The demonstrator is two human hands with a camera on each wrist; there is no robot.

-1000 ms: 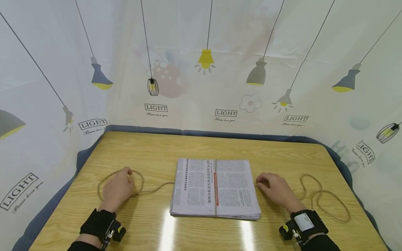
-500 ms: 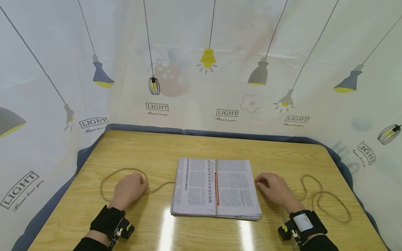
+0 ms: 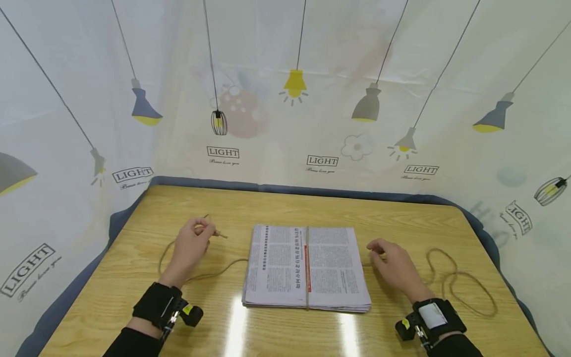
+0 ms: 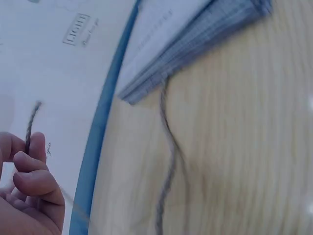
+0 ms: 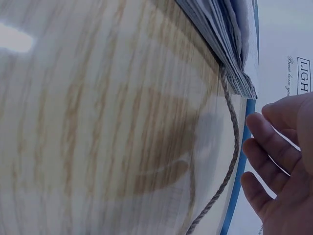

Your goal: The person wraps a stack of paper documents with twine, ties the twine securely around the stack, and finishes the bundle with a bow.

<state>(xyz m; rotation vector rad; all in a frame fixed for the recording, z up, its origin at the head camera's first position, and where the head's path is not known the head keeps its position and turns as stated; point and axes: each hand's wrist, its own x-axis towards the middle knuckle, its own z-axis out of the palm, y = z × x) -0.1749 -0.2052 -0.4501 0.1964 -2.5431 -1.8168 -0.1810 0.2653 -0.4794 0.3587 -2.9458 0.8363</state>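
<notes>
A stack of folded newspapers (image 3: 276,282) lies at the middle of the table, with a strand of twine (image 3: 307,297) running across its top from back to front. More twine comes out from both sides of the stack. My left hand (image 3: 191,248) is raised left of the stack and pinches the twine near its end; the short tip (image 4: 32,120) sticks up past the fingers in the left wrist view. My right hand (image 3: 397,267) is by the stack's right edge, its fingers loosely bent and holding nothing. In the right wrist view the brown cord (image 5: 234,127) passes just beside those fingertips.
The right-hand length of twine (image 3: 479,285) lies in loose loops on the wooden table (image 3: 200,327). A white curtain (image 3: 267,163) printed with lamps surrounds the table's back and sides, with a blue border along the edge.
My left hand first slid right along the twine, then rose and moved away from me with the end in its fingers. My right hand has let go of the twine beside the stack.
</notes>
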